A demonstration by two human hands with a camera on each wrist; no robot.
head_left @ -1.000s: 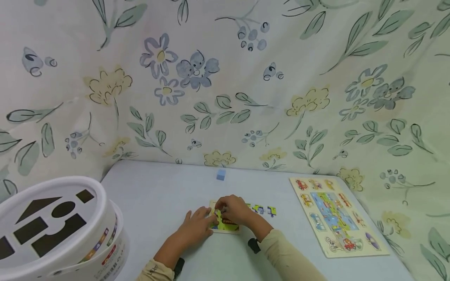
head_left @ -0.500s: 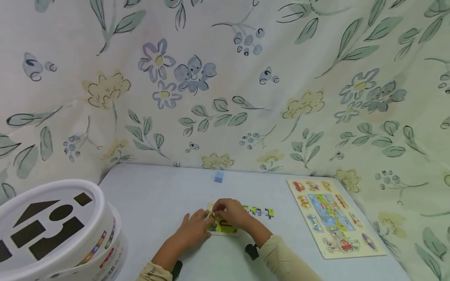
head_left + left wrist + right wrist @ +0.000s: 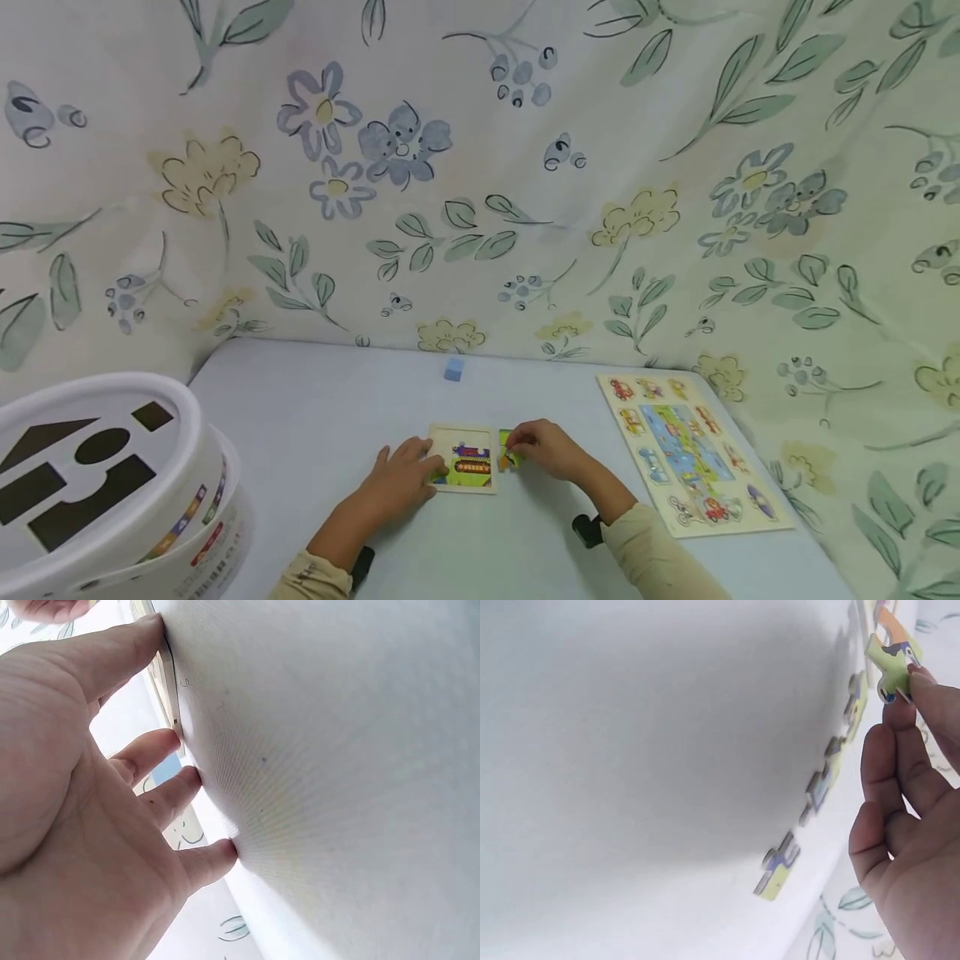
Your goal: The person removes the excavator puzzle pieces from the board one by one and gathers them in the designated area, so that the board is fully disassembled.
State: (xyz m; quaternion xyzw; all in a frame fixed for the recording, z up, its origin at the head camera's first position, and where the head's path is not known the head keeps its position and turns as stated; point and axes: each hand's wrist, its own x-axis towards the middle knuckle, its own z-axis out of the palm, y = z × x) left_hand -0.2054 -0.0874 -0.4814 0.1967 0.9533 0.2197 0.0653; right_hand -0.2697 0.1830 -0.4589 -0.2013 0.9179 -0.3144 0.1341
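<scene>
My left hand [image 3: 401, 477] rests at the left side of a small wooden puzzle tray [image 3: 491, 485]. In the left wrist view, its thumb touches the tray's edge and other fingertips rest on the table. Fitted puzzle pieces [image 3: 472, 468] show a brown track and purple parts; bare wood shows in the tray's upper part. My right hand [image 3: 551, 450] is just right of the tray. It pinches a green and orange puzzle piece [image 3: 891, 664] between thumb and finger, tilted. Several loose puzzle pieces [image 3: 778, 866] lie in a row beside this hand, mostly hidden by it in the head view.
A large wooden puzzle board [image 3: 738, 517] with vehicle pictures lies at the right. A small blue block [image 3: 453, 369] sits near the back edge. A white bucket with a shape-sorter lid [image 3: 105, 396] stands at the left front. A floral cloth [image 3: 465, 275] hangs behind the table.
My right hand has moved right from above the tray to its right side, holding the puzzle piece. The left hand stays at the tray's left edge. The head view has shifted slightly.
</scene>
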